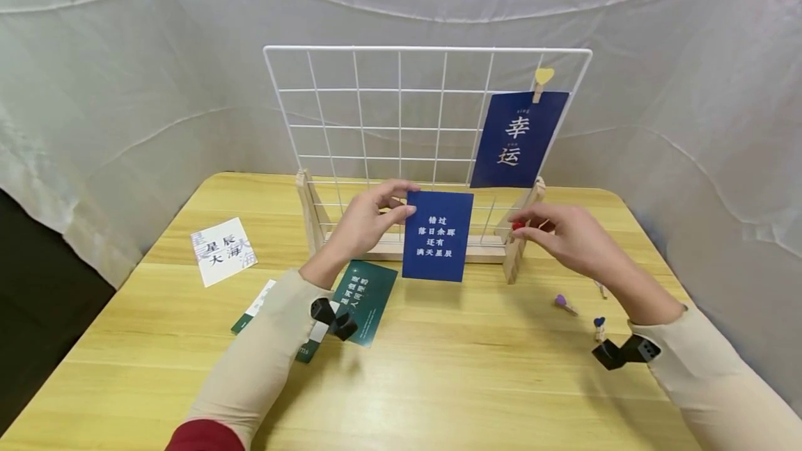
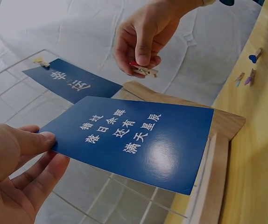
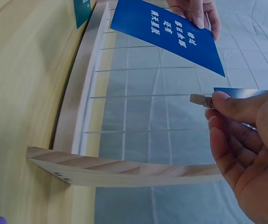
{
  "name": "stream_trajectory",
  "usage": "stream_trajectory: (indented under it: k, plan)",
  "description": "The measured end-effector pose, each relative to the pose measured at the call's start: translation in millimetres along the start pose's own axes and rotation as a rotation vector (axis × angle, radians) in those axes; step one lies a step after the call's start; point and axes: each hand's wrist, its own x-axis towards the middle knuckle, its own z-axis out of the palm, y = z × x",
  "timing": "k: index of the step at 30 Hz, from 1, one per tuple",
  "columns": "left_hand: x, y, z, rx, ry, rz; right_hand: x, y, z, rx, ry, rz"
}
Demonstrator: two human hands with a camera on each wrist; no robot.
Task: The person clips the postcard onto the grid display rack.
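My left hand (image 1: 370, 218) pinches a blue card (image 1: 436, 236) with white characters by its upper left corner, in front of the white wire grid (image 1: 401, 127). Between thumb and fingers my right hand (image 1: 560, 235) holds a small wooden clothespin (image 2: 144, 70) with a red top, to the right of that card. The pin's wooden tip points away from the fingers in the right wrist view. Another blue card (image 1: 516, 138) hangs at the grid's upper right, under a clothespin with a yellow heart (image 1: 544, 76).
Wooden feet (image 1: 515, 259) hold the grid upright on the table (image 1: 426, 381). At left lie a white card (image 1: 223, 250) and a green card (image 1: 366, 301), with more cards partly under my left arm. Loose clothespins, one with a purple heart (image 1: 562, 301), one with a blue heart (image 1: 599, 323), lie at right.
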Motion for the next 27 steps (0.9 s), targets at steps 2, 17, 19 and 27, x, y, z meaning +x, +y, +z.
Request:
stream_trajectory:
  k: [2,17,19,27]
  plan:
    - [1.6,2.1,-1.7,0.011,0.012,0.006,3.5,-2.8,-2.2,-0.003,0.009,-0.001]
    - [15.3,15.7,-11.4,0.044,0.085,0.106,25.0,-17.3,-19.2,-0.002,0.159,0.000]
    - [17.6,17.8,-12.6,0.051,0.098,0.129,28.4,-20.2,-21.7,-0.011,0.159,-0.017]
    - [24.4,21.4,-16.9,0.046,0.129,0.163,44.0,-28.1,-27.6,0.055,0.203,-0.024]
